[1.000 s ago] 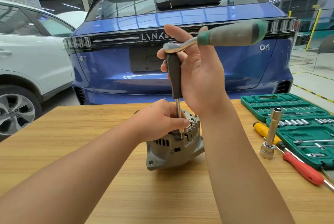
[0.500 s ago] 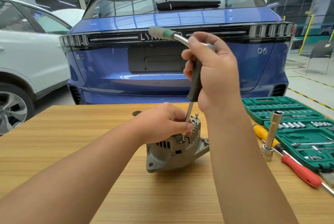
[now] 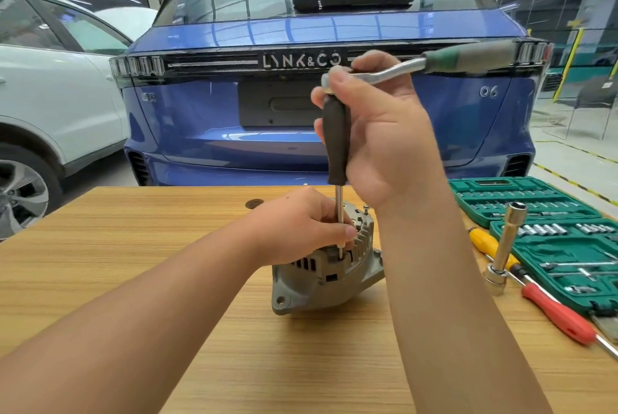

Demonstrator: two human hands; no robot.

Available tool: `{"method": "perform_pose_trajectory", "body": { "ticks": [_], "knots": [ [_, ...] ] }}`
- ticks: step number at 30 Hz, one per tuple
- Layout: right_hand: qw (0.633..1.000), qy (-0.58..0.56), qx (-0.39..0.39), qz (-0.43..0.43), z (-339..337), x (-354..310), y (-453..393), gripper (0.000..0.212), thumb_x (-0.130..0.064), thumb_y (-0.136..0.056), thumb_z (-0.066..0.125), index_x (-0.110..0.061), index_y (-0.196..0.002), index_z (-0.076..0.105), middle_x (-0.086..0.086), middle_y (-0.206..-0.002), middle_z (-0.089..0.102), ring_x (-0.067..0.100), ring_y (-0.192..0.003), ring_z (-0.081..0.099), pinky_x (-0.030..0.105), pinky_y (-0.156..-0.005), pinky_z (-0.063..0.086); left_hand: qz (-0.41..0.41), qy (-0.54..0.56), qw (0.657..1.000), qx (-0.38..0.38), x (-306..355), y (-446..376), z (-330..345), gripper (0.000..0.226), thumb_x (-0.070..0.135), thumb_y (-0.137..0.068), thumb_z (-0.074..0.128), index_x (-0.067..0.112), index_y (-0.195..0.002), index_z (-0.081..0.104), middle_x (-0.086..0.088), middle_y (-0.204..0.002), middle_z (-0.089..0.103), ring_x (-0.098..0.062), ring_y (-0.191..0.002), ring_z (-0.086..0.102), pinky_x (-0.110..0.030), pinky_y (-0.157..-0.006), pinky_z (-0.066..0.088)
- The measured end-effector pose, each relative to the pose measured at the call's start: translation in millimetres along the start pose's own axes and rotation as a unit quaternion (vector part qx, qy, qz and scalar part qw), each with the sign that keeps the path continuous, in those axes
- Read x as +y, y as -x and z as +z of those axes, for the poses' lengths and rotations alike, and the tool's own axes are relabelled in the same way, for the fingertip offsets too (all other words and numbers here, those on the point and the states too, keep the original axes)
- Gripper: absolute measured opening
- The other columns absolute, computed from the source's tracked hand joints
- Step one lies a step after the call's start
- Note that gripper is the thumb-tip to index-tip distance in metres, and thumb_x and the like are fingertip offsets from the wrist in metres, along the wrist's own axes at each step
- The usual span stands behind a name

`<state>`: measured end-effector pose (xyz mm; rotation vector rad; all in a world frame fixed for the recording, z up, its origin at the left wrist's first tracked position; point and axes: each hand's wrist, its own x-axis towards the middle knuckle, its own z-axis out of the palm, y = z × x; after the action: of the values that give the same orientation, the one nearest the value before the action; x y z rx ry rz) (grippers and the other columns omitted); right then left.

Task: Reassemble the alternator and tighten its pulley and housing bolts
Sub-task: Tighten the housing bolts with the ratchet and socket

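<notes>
Closest to us, our two bare forearms reach out over the pale wood-grain surface [image 3: 133,246]. Our left hand [image 3: 301,226] curls over the top of the alternator [image 3: 327,269], its grip clenched around the ribbed grey metal housing and its fingertips close against a thin steel shaft. The alternator sits on the surface near the middle, a rounded cast body with slotted vents and a mounting ear with a hole at its lower left corner. Above it, our right hand [image 3: 388,136] holds a grip grasping the driver [image 3: 336,142], a black, matte, cylindrical handle standing upright, whose slim shaft runs down into the housing. On top of that handle sits the chrome head of a ratchet [image 3: 434,62], with a curved polished neck and a green and grey handle pointing to the right. To the right lie a red-handled screwdriver [image 3: 555,313] and a yellow-handled one [image 3: 485,241], with a steel extension bar [image 3: 503,246] standing tilted on a socket between them and the green plastic tool case [image 3: 521,193], open and ridged with rows of small sockets. Beyond the surface stands a glossy blue car [image 3: 234,112], and a white car [image 3: 50,95] at the left.
</notes>
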<state>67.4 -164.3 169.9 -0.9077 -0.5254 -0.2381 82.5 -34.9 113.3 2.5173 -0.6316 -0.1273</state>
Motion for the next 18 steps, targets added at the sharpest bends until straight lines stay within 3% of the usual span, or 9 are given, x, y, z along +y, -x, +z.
{"method": "perform_pose_trajectory", "body": {
  "ticks": [3, 5, 7, 9, 10, 13, 15, 18],
  "knots": [
    [0.968, 0.208, 0.003, -0.141, 4.0, 12.1, 3.3, 0.022, -0.004, -0.100, 0.061, -0.026, -0.097, 0.062, 0.005, -0.091, 0.064, 0.032, -0.079, 0.064, 0.034, -0.066, 0.053, 0.012, -0.003, 1.000, 0.005, 1.9, -5.2, -0.1, 0.016, 0.053, -0.097, 0.061, 0.049, -0.085, 0.070, 0.009, -0.078, 0.072, -0.008, -0.067, 0.065, -0.037, -0.069, 0.055],
    [0.943, 0.282, -0.030, -0.173, 2.8, 15.3, 3.8, 0.026, -0.006, -0.101, 0.058, -0.032, -0.101, 0.063, 0.006, -0.088, 0.058, 0.040, -0.077, 0.056, 0.034, -0.064, 0.050, 0.020, -0.009, 1.000, 0.007, 4.2, -6.4, -0.5, 0.016, 0.053, -0.098, 0.060, 0.054, -0.083, 0.066, 0.013, -0.072, 0.069, -0.004, -0.059, 0.060, -0.033, -0.060, 0.049],
    [0.958, 0.248, -0.057, -0.136, 0.0, 12.3, 3.4, 0.025, -0.013, -0.097, 0.054, -0.033, -0.102, 0.067, 0.005, -0.088, 0.059, 0.033, -0.074, 0.048, 0.032, -0.064, 0.046, 0.019, -0.014, 1.000, 0.002, 5.2, -5.1, -0.6, 0.020, 0.055, -0.099, 0.057, 0.056, -0.082, 0.068, 0.018, -0.070, 0.069, -0.001, -0.060, 0.061, -0.035, -0.060, 0.050],
    [0.979, 0.165, -0.092, -0.081, -5.3, 7.7, 0.8, 0.030, -0.025, -0.095, 0.044, -0.028, -0.108, 0.071, 0.006, -0.095, 0.064, 0.023, -0.080, 0.050, 0.031, -0.069, 0.043, 0.012, -0.022, 1.000, 0.006, 3.9, -5.5, -0.7, 0.028, 0.059, -0.099, 0.053, 0.046, -0.087, 0.074, 0.009, -0.081, 0.074, -0.006, -0.070, 0.065, -0.039, -0.073, 0.057],
    [0.984, 0.130, -0.111, -0.057, -8.9, 5.7, -1.3, 0.035, -0.031, -0.098, 0.039, -0.024, -0.112, 0.070, 0.006, -0.096, 0.065, 0.021, -0.081, 0.051, 0.032, -0.071, 0.041, 0.010, -0.028, 0.999, 0.011, 3.2, -5.9, -0.8, 0.033, 0.061, -0.099, 0.051, 0.041, -0.087, 0.075, 0.006, -0.083, 0.074, -0.007, -0.069, 0.064, -0.037, -0.072, 0.056],
    [0.988, 0.066, -0.140, -0.005, -15.3, 1.2, -4.2, 0.040, -0.043, -0.100, 0.039, -0.023, -0.122, 0.065, 0.004, -0.093, 0.062, 0.015, -0.078, 0.051, 0.030, -0.070, 0.038, 0.008, -0.031, 0.999, 0.020, 2.5, -7.3, 0.1, 0.040, 0.062, -0.100, 0.048, 0.036, -0.086, 0.075, 0.009, -0.063, 0.062, -0.003, -0.051, 0.052, -0.026, -0.053, 0.041],
    [0.991, 0.081, -0.110, -0.007, -16.7, 0.0, -4.7, 0.036, -0.040, -0.094, 0.052, -0.028, -0.128, 0.058, 0.000, -0.089, 0.061, 0.013, -0.076, 0.052, 0.028, -0.068, 0.041, 0.011, -0.035, 0.999, 0.013, 3.7, -8.2, 0.4, 0.040, 0.060, -0.101, 0.049, 0.034, -0.086, 0.075, 0.016, -0.050, 0.051, -0.001, -0.044, 0.047, -0.015, -0.044, 0.033],
    [0.975, 0.212, 0.003, -0.070, -8.6, 4.5, -1.7, 0.048, -0.036, -0.088, 0.071, -0.025, -0.130, 0.052, -0.014, -0.077, 0.063, 0.003, -0.072, 0.057, 0.021, -0.069, 0.048, 0.024, -0.030, 0.999, -0.005, 5.8, -7.8, 0.4, 0.039, 0.055, -0.102, 0.051, 0.043, -0.071, 0.070, 0.018, -0.046, 0.048, 0.000, -0.041, 0.044, -0.010, -0.039, 0.031]
  ]
}}
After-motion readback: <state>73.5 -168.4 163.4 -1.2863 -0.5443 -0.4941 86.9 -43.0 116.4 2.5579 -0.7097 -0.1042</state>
